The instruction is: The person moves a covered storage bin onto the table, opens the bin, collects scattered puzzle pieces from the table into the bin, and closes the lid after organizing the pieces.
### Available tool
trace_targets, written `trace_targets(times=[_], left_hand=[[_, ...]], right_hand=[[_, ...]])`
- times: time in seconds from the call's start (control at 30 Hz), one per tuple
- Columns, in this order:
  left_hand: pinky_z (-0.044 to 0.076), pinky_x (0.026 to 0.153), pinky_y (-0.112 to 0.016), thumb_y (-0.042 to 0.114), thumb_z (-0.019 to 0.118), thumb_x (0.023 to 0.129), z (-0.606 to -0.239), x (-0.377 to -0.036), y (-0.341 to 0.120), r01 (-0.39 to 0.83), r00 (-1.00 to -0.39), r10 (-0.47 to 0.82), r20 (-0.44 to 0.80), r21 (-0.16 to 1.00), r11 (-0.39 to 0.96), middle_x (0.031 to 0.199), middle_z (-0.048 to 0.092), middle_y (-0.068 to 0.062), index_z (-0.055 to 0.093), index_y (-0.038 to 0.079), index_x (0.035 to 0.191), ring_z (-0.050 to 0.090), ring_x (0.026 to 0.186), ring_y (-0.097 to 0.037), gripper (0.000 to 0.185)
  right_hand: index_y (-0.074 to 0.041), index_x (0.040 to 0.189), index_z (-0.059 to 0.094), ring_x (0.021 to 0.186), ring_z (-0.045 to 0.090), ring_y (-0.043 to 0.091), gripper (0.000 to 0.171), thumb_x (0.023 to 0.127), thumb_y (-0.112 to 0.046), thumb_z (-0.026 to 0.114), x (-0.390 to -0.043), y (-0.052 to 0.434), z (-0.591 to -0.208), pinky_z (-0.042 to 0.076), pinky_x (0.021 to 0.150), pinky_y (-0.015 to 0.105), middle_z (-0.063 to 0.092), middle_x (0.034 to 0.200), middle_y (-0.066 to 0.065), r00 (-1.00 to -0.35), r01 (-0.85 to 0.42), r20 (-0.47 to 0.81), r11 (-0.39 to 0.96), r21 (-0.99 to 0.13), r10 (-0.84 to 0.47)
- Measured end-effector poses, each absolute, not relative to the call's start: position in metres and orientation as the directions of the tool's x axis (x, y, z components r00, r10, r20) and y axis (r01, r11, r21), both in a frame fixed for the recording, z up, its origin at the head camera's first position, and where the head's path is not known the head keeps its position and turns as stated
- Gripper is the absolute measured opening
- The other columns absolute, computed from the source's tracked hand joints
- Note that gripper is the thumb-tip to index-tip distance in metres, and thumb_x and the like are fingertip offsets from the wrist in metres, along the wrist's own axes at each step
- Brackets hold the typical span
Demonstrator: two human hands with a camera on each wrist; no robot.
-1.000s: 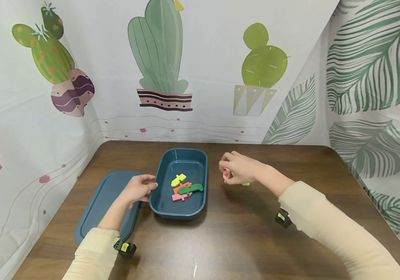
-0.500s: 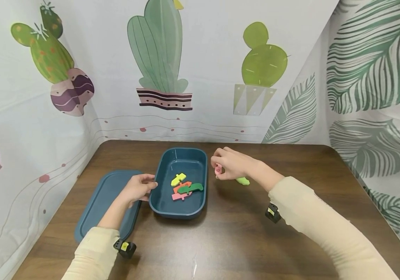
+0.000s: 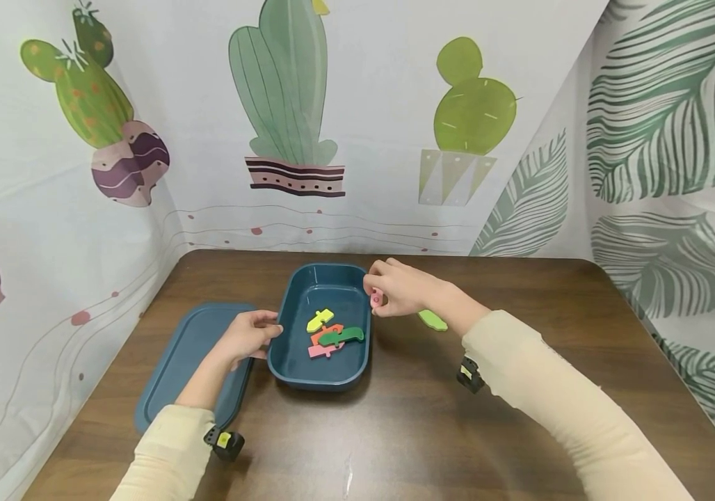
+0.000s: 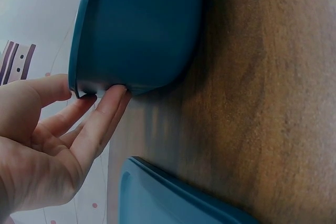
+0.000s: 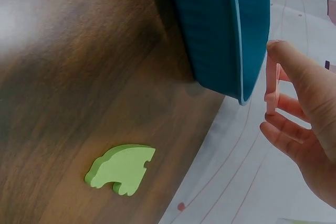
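Observation:
A teal tub (image 3: 295,369) stands mid-table with yellow (image 3: 319,319), orange (image 3: 326,335), dark green (image 3: 341,337) and pink (image 3: 316,351) foam pieces inside. My right hand (image 3: 395,289) hovers at the tub's far right rim (image 5: 247,40) and pinches a small pink foam piece (image 3: 375,299) (image 5: 271,90). A light green foam piece (image 3: 433,319) (image 5: 121,168) lies on the wood just right of that hand. My left hand (image 3: 247,335) (image 4: 58,129) holds the tub's left rim (image 4: 84,45), thumb above and fingertips on the outer wall.
The tub's flat teal lid (image 3: 176,362) (image 4: 173,198) lies on the table left of the tub, under my left forearm. Printed cloth walls close in the back and both sides. Bare brown table (image 3: 551,306) spreads out to the right and front.
My right hand has lifted the pink piece off the table and carried it left to the tub's rim, uncovering the light green piece. The left hand has stayed put.

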State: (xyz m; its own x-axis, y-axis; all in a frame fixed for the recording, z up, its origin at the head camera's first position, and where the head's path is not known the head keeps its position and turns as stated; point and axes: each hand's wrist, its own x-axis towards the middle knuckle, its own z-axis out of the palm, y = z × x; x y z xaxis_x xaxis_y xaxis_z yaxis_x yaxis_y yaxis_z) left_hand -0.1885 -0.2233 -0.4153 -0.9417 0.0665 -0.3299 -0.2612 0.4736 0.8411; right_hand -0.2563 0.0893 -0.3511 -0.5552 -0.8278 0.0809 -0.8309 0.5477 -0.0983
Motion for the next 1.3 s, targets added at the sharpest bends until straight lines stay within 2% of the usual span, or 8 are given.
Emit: trace_targets(times=[0.63, 0.9, 1.3], left_hand=[[0.056, 0.068, -0.038, 0.016, 0.056, 0.091, -0.415, -0.188, -0.223, -0.26, -0.943, 0.065, -0.327, 0.843, 0.471, 0.124, 0.054, -0.022, 0.044, 0.0, 0.132, 0.058, 0.097, -0.03, 0.046], [0.056, 0.071, -0.038, 0.019, 0.056, 0.091, -0.417, -0.189, -0.225, -0.266, -0.939, 0.065, -0.337, 0.835, 0.482, 0.128, 0.051, -0.023, 0.043, 0.001, 0.133, 0.055, 0.103, -0.034, 0.047], [0.055, 0.071, -0.039, 0.019, 0.056, 0.091, -0.417, -0.189, -0.225, -0.26, -0.941, 0.068, -0.332, 0.837, 0.482, 0.128, 0.051, -0.023, 0.043, 0.0, 0.133, 0.055, 0.103, -0.034, 0.048]], right_hand=[[-0.015, 0.093, 0.057, 0.097, 0.047, 0.023, 0.017, 0.081, -0.025, 0.064, -0.261, 0.064, -0.348, 0.042, 0.079, 0.031, 0.053, 0.108, 0.007, -0.592, -0.802, 0.017, 0.586, -0.116, -0.806], [-0.016, 0.094, 0.057, 0.101, 0.045, 0.023, 0.018, 0.082, -0.029, 0.064, -0.262, 0.05, -0.348, 0.043, 0.081, 0.03, 0.052, 0.11, 0.006, -0.589, -0.802, -0.007, 0.586, -0.111, -0.808], [-0.018, 0.097, 0.056, 0.101, 0.045, 0.021, 0.018, 0.084, -0.029, 0.062, -0.259, 0.029, -0.344, 0.043, 0.078, 0.027, 0.051, 0.112, 0.005, -0.595, -0.797, -0.05, 0.597, -0.092, -0.802]])
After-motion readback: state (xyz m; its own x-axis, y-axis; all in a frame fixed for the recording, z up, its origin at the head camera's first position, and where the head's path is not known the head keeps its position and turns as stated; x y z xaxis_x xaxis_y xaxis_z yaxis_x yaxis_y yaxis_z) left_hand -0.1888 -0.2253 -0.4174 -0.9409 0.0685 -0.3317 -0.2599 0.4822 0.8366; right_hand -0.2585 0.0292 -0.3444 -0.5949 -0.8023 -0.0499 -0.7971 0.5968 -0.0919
